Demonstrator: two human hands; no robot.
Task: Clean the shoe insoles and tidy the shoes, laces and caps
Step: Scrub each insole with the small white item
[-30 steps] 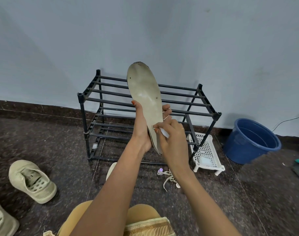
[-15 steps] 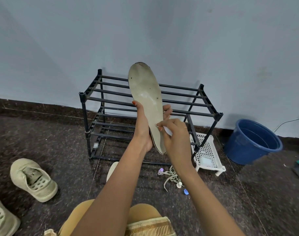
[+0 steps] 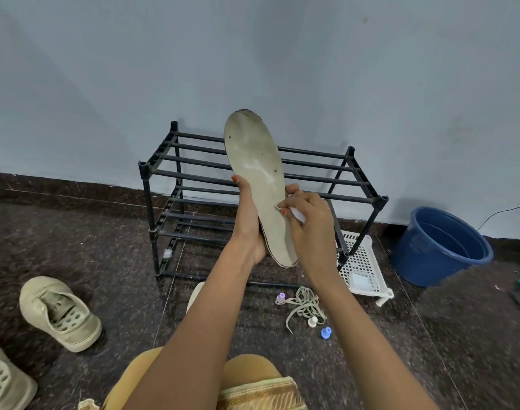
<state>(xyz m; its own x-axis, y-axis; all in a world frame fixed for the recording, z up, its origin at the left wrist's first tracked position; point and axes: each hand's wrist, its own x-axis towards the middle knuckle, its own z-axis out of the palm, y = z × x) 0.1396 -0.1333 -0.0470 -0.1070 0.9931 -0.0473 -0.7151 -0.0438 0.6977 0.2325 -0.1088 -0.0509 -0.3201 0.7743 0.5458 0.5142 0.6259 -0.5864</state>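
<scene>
**Insole wipe in progress: grip and floor clutter are the risks**

Setting: The person sits on a dark stone floor facing a black shoe rack against the wall. A blue bucket stands to the right of the rack, and a white plastic basket sits between them on the floor. Whether the bucket holds water cannot be told.

Shoes: One beige shoe lies to the left, well apart from the work; a second shoe is cut off at the lower left corner. Neither is on the rack yet.

Work item: The insole is held upright in front of the rack, toe end up, with dark specks and a pale smear on its face. The left hand is closed around its lower half from the left edge. The right hand pinches a small white wipe and presses it to the insole's right edge.

Loose items: A tangle of laces and three small caps lie on the floor below the right forearm.

Risks, as judged:
1. The unsupported upper half is likely to flex under pressure, so dirt there may be missed unless the grip is moved higher.
2. The wipe is small; it may slip out of the pinch or smear dirt about.
3. A lowered arm or shifted knee could scatter the caps, possibly under the rack.
</scene>
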